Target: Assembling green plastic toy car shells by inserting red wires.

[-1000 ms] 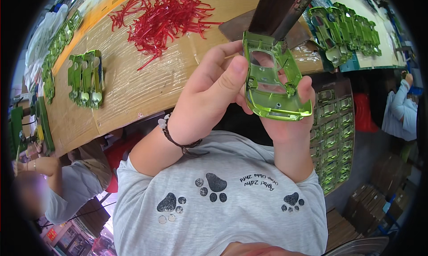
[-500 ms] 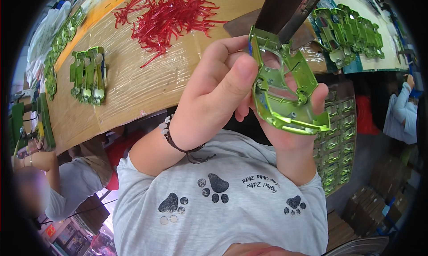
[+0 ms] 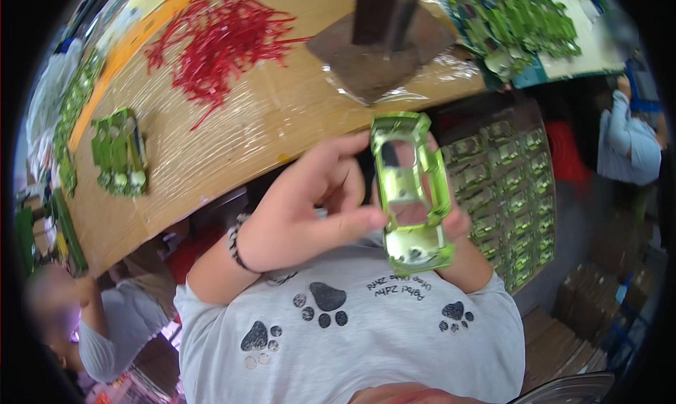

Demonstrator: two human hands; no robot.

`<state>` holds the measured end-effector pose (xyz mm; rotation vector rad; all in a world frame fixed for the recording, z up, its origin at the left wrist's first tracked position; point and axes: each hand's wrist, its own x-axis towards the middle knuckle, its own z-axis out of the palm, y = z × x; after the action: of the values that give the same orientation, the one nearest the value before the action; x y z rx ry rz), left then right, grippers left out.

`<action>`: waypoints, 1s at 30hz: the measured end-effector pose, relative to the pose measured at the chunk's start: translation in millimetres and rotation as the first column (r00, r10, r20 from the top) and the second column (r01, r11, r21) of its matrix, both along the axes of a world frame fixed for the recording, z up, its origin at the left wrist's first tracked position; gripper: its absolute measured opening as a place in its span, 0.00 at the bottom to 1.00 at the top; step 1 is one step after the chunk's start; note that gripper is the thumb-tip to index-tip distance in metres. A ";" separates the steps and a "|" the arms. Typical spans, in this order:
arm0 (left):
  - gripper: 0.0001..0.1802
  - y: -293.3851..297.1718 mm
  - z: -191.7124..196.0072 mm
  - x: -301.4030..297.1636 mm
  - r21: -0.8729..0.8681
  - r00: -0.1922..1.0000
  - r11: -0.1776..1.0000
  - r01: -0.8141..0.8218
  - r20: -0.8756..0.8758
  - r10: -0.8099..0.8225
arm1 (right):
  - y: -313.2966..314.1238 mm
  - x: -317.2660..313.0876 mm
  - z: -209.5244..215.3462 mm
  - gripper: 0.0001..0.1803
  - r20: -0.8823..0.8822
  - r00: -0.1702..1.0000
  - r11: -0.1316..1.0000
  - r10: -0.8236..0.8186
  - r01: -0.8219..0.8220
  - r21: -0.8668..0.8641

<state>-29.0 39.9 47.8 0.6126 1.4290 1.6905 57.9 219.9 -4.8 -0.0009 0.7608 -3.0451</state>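
A bright green plastic toy car body (image 3: pixel 410 193) is held upright in front of my chest, hollow side toward me. My left hand (image 3: pixel 310 207) grips its left edge, with the thumb pressed near its lower half and the fingers reaching its top. My right hand (image 3: pixel 451 224) is mostly hidden behind the shell, with only fingertips showing at its right side. Both hands hold the same shell below the table's near edge.
A wooden table (image 3: pixel 232 136) wrapped in clear film carries a pile of red plastic strips (image 3: pixel 218 45), a small stack of green parts (image 3: pixel 120 150) at left and a heap of green shells (image 3: pixel 521 24) at top right. A dark post on a base (image 3: pixel 384 38) stands ahead. Stacked green shells (image 3: pixel 507 193) fill a crate at right. Other people sit at left and right.
The green shell has dropped lower and closer to my chest, turning more upright. My view has shifted, so the table sits higher and farther.
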 end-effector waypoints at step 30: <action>0.23 -174.5 2.8 -15.9 -0.088 0.033 0.393 -0.915 -0.989 -0.146 | 296.7 -0.2 -200.7 0.16 0.470 0.228 0.502 -0.853 0.604 0.619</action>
<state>-44.9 -134.6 50.5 0.6588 3.5166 0.4677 57.7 516.5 -205.5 2.1005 1.3983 -2.9492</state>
